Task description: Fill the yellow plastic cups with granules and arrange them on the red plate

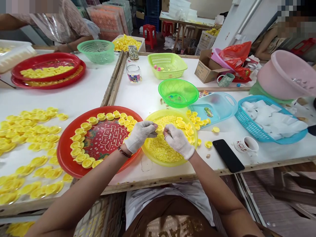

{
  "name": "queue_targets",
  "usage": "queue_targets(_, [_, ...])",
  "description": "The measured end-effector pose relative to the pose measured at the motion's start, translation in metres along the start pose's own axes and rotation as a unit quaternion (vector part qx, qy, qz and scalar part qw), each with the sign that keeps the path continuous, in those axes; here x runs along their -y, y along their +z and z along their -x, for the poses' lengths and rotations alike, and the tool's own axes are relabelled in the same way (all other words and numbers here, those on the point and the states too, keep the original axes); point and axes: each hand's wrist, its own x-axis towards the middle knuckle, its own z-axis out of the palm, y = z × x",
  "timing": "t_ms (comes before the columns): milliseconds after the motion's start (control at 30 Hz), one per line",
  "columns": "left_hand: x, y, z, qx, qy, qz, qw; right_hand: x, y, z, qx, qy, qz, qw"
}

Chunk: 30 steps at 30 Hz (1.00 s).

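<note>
Both hands wear white gloves with bare fingertips and meet above a yellow bowl full of tiny yellow pieces. Between them is a small yellow cup-shaped part. My left hand pinches its left side, with fingers closed. On the other side my right hand has its thumb and fingers pressed together at the part's edge; what they hold is too small to name. More yellow parts lie on the bowl's right side. Left of the bowl, a red tray carries yellow parts set along its rim.
Loose yellow parts cover the table at left. A black phone, a cup and a blue basket stand at right. Beyond the bowl are a green bowl and a blue scoop-like tray. Another person sits at upper left.
</note>
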Motion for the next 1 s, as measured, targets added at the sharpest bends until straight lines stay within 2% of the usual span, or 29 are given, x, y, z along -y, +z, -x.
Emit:
queue_targets(167, [0.001,-0.001,0.001,-0.005,0.022,-0.032,0.999,0.002,-0.001,-0.002,-0.034,0.016,-0.016,0.999])
queue_targets(333, [0.001,0.001,0.0,0.004,-0.001,0.021,1.0,-0.001,0.002,-0.003,-0.004,0.009,-0.019,1.0])
queue_targets(500, [0.007,-0.001,-0.002,0.007,0.041,-0.049,0.998,0.007,-0.006,-0.004,-0.024,0.008,-0.045,0.999])
queue_targets(600, [0.008,0.003,0.0,0.031,0.039,-0.064,0.997,0.013,-0.01,-0.008,-0.021,-0.012,-0.064,0.998])
queue_targets(700, [0.005,0.0,0.001,0.021,0.034,-0.067,0.997,0.01,-0.011,-0.01,-0.052,-0.013,-0.053,0.997])
queue_targets(767, [0.001,-0.013,0.001,-0.015,0.047,-0.104,0.993,0.005,-0.009,-0.01,-0.055,-0.008,-0.025,0.998])
queue_targets(867, [-0.004,-0.054,0.0,-0.118,0.093,-0.202,0.968,-0.004,-0.003,-0.006,0.015,-0.032,0.09,0.995])
queue_targets(933, [-0.006,-0.092,-0.001,-0.208,0.122,-0.3,0.923,-0.006,0.001,-0.002,0.065,-0.061,0.19,0.978])
queue_targets(1000, [-0.005,-0.128,-0.005,-0.283,0.117,-0.386,0.87,-0.004,0.004,0.002,0.091,-0.077,0.264,0.957])
